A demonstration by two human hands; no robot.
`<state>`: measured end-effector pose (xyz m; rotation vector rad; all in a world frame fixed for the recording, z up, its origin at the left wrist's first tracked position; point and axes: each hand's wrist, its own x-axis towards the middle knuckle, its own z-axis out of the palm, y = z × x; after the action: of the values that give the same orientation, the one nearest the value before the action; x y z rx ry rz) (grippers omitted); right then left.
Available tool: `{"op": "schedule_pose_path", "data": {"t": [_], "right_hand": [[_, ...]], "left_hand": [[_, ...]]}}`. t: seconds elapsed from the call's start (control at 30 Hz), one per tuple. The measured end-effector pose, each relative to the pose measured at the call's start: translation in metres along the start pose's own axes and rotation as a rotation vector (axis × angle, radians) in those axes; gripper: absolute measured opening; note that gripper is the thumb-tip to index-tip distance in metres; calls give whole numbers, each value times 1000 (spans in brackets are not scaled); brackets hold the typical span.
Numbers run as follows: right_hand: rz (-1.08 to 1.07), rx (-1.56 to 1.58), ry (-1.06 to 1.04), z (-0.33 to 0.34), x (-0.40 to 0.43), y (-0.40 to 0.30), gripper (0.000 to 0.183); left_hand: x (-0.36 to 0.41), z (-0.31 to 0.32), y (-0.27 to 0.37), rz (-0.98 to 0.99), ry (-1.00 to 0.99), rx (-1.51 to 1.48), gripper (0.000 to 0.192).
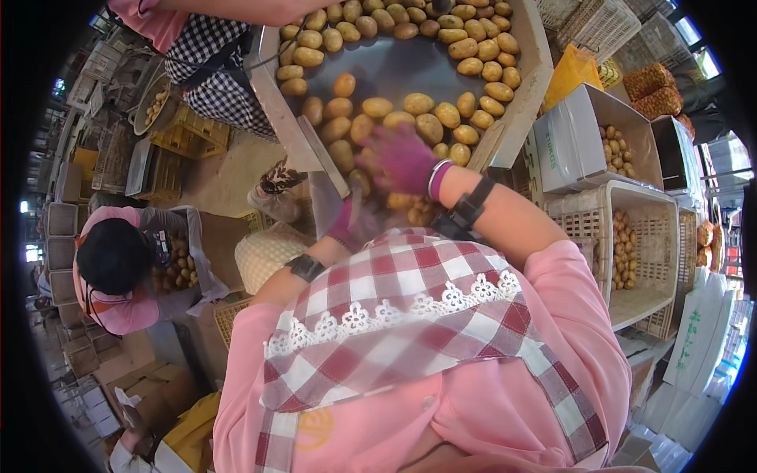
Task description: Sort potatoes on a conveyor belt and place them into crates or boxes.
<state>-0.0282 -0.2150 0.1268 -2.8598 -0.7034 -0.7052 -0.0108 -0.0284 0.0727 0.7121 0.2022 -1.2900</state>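
My right hand, in a purple glove and blurred by motion, lies over several yellow potatoes near the narrow mouth of a sorting table. Its fingers look spread on top of them; whether one is gripped cannot be made out. Below the mouth's left edge is my left hand, also gloved in purple, partly hidden behind my checked apron and blurred. Potatoes show below the mouth between my two hands. Many more line the table's far and right sides around bare dark metal.
Right of me stand a cardboard box and a plastic crate, both holding potatoes. A co-worker's arm reaches over the table's far left. Another person bends over a lined container of potatoes at left. Yellow crates sit beyond.
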Motion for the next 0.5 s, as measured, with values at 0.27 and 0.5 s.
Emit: {"op": "schedule_pose_path", "data": {"t": [0.27,0.5], "right_hand": [[698,437,128,-78,1,140,51],[1281,-83,-366,-19,27,107,79]], "left_hand": [[7,-38,-14,202,-78,262,40],[10,-16,-17,17,52,-53,76]]}}
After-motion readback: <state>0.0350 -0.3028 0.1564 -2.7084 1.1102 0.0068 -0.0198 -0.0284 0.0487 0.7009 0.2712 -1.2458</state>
